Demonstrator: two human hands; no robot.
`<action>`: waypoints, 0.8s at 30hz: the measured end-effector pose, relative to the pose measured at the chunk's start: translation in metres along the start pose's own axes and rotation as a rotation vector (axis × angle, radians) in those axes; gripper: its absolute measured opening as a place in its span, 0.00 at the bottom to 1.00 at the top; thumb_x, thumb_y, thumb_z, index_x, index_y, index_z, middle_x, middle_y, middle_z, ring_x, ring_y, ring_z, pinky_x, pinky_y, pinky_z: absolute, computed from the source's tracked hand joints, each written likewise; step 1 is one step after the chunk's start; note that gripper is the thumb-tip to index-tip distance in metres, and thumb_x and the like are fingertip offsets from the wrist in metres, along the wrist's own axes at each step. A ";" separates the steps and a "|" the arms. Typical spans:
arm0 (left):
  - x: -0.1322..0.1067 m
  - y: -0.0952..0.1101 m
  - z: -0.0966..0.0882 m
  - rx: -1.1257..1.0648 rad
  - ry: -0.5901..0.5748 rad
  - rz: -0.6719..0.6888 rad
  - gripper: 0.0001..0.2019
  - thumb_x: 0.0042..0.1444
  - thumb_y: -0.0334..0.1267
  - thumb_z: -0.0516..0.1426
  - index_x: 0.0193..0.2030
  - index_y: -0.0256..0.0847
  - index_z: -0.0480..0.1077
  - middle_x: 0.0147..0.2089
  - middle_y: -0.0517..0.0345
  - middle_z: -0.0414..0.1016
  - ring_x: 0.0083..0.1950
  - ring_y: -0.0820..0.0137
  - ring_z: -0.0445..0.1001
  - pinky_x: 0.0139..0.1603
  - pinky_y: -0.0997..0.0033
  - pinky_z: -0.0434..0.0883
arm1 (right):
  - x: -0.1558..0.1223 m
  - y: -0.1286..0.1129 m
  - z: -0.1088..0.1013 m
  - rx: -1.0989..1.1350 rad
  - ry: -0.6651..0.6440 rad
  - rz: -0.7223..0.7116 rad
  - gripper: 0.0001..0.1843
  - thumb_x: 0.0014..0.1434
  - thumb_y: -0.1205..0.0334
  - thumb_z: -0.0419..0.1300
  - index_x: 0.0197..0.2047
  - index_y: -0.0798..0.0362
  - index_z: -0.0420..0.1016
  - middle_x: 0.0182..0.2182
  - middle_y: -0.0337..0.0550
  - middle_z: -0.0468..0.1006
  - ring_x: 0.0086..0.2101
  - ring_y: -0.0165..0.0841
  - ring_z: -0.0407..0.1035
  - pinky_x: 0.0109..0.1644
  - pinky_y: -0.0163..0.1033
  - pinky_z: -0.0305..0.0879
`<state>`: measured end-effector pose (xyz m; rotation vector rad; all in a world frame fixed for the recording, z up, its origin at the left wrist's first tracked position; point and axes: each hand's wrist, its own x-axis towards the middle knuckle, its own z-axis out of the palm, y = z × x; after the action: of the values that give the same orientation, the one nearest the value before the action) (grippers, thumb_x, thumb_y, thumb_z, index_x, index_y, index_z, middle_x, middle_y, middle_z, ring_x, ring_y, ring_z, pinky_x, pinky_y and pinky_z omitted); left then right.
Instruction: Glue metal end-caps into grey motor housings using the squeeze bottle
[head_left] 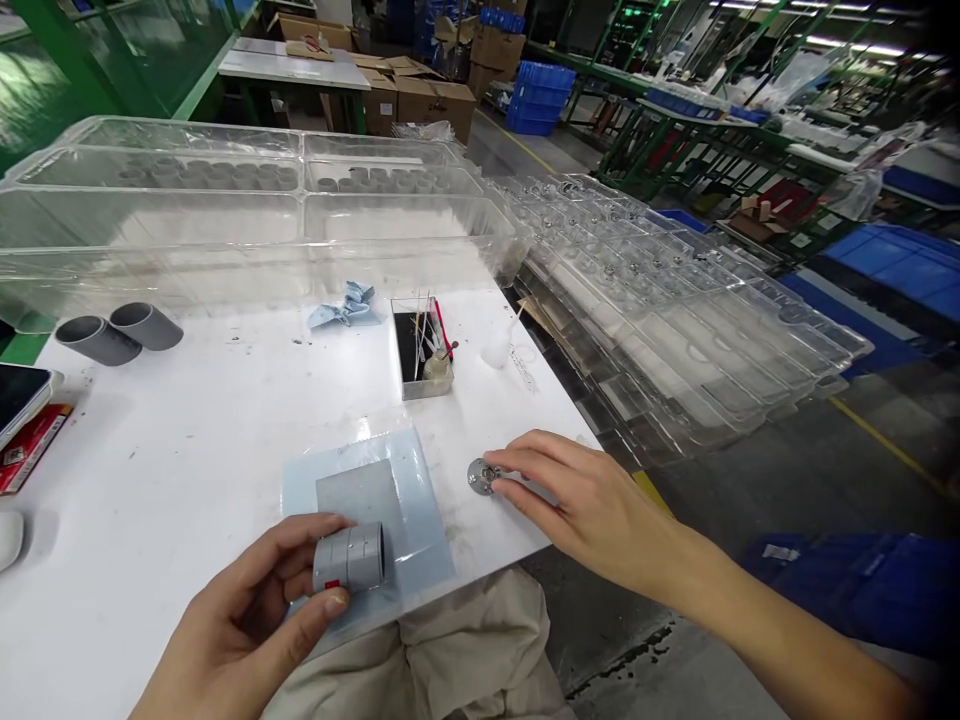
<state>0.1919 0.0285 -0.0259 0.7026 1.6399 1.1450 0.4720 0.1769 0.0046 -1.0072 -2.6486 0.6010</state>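
My left hand (262, 600) is closed around a short grey cylinder (351, 556) with a small red mark on its side, its dark open end facing right. Fingers and thumb grip it from the left, above a light blue sheet (420, 500) with a grey square pad (360, 488) on it. Over on the right, my right hand (559, 490) has its fingertips and thumb closed on the edge of a small round metal disc (482, 477) with a fitting at its middle. The disc is at the white tabletop, near its right edge; whether it touches the top I cannot tell.
Two grey tubes (146, 326) lie at the left. A small box (427, 388) with thin tools and a little bottle stands mid-table, near a crumpled blue cloth (345, 306) and a white bottle (496, 345). Clear plastic trays (225, 265) line the back; more trays (712, 340) are stacked right.
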 end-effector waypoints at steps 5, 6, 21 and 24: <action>-0.001 0.000 0.002 -0.045 -0.006 0.008 0.22 0.50 0.49 0.72 0.51 0.51 0.81 0.43 0.56 0.83 0.45 0.63 0.83 0.46 0.77 0.81 | 0.010 -0.006 0.001 -0.081 -0.123 0.042 0.16 0.75 0.57 0.53 0.58 0.52 0.77 0.47 0.50 0.79 0.41 0.40 0.77 0.42 0.45 0.74; -0.001 -0.001 0.002 -0.059 -0.016 0.021 0.20 0.50 0.48 0.72 0.51 0.51 0.81 0.47 0.55 0.83 0.47 0.62 0.83 0.47 0.76 0.81 | 0.011 -0.006 0.000 -0.074 -0.140 0.055 0.16 0.75 0.57 0.53 0.57 0.51 0.78 0.46 0.50 0.79 0.40 0.40 0.77 0.41 0.45 0.74; 0.001 -0.006 -0.004 -0.108 -0.097 0.092 0.12 0.53 0.38 0.73 0.39 0.46 0.76 0.56 0.52 0.79 0.52 0.64 0.80 0.47 0.75 0.78 | 0.008 -0.069 0.059 0.862 0.134 0.151 0.12 0.63 0.61 0.68 0.51 0.45 0.84 0.43 0.41 0.81 0.38 0.31 0.75 0.42 0.35 0.75; 0.001 -0.007 -0.006 -0.104 -0.107 0.084 0.11 0.53 0.37 0.72 0.39 0.47 0.76 0.57 0.54 0.79 0.54 0.64 0.79 0.48 0.75 0.78 | 0.009 -0.069 0.062 0.892 0.127 0.173 0.12 0.63 0.61 0.68 0.50 0.45 0.84 0.43 0.40 0.81 0.37 0.30 0.74 0.40 0.34 0.73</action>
<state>0.1863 0.0248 -0.0319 0.7588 1.4619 1.2228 0.4028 0.1181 -0.0179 -0.9179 -1.8316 1.5010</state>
